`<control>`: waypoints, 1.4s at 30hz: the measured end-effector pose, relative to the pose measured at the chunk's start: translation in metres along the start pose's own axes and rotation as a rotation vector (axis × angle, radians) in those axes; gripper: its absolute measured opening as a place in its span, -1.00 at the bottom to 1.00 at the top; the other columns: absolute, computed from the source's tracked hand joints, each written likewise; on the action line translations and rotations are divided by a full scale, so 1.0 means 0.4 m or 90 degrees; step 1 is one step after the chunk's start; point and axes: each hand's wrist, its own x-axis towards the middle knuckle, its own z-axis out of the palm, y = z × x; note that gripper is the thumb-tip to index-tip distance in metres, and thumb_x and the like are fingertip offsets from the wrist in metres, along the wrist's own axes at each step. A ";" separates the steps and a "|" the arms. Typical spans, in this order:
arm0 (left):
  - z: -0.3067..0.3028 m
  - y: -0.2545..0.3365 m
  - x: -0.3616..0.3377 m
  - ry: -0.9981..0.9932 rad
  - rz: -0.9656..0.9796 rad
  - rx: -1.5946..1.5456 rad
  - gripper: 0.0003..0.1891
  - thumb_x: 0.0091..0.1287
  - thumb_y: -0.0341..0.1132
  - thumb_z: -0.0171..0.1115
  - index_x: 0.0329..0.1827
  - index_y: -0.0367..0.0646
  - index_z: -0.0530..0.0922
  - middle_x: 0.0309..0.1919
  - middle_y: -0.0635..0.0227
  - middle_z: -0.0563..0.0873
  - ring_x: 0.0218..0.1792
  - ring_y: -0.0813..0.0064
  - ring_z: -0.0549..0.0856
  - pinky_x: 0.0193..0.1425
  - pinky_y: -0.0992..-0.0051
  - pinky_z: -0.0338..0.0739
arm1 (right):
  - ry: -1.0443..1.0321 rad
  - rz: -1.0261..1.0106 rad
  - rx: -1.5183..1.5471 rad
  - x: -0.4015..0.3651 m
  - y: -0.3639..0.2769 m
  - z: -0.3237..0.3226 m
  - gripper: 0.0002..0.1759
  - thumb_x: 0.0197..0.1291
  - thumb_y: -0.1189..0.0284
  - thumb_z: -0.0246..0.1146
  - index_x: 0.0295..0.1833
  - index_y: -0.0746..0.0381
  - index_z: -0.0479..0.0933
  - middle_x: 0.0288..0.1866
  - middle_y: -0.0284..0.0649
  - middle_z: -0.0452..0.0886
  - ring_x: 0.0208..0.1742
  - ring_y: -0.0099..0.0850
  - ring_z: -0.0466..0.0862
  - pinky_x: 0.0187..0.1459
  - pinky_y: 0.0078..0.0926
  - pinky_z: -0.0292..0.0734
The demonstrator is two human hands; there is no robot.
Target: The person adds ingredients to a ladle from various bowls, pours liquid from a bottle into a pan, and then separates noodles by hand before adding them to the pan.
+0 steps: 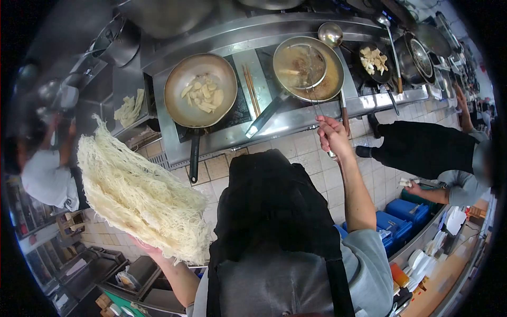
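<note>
My left hand (149, 249) is under a large, tangled slab of dried rice vermicelli (142, 193), holding it up at the left of my body; its fingers are mostly hidden. My right hand (332, 136) is closed around the thin handle of a wire strainer (309, 66). The strainer's round mesh rests over a pan (338, 87) of brownish liquid on the stove. A frying pan (227, 79) with pale sliced pieces (205, 96) sits on the burner left of it. Between the pans lie wooden chopsticks (251, 91).
A ladle (330, 34) and a small black pan (373, 76) of pale chunks are at the right of the stove. A cloth (130, 108) lies at the left. A co-worker (428, 150) stands close on my right, another person (50, 177) farther left. Blue bins (406, 211) stand behind right.
</note>
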 end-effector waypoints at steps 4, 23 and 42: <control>-0.010 -0.031 -0.006 -0.005 0.059 0.033 -0.19 0.32 0.07 0.31 0.50 -0.21 0.22 0.35 0.07 0.46 0.27 0.14 0.55 0.27 0.17 0.53 | -0.008 -0.005 0.020 -0.012 -0.001 0.002 -0.73 0.48 0.41 0.10 0.20 0.25 0.49 -0.51 -0.46 0.44 -0.73 -0.72 0.25 -0.75 -0.69 0.12; 0.014 0.037 0.041 0.031 -0.440 -0.844 -0.27 0.40 0.16 0.14 0.51 -0.08 0.31 0.40 0.26 0.49 0.35 0.16 0.50 0.41 0.06 0.43 | -0.087 -0.127 -0.236 -0.044 -0.028 0.211 -0.69 0.48 0.41 0.11 0.26 0.21 0.49 -0.46 -0.27 0.59 -0.66 -0.48 0.51 -0.63 -0.51 0.35; -0.053 -0.115 0.002 0.275 -0.548 -0.933 -0.36 0.49 0.13 0.03 0.48 -0.11 0.35 0.31 0.20 0.58 0.22 0.13 0.63 0.26 0.09 0.59 | -0.301 -0.133 -0.461 0.182 -0.090 0.708 -0.54 0.49 0.40 0.07 0.44 0.27 0.40 -0.34 -0.44 0.53 -0.42 -0.68 0.40 -0.34 -0.63 0.41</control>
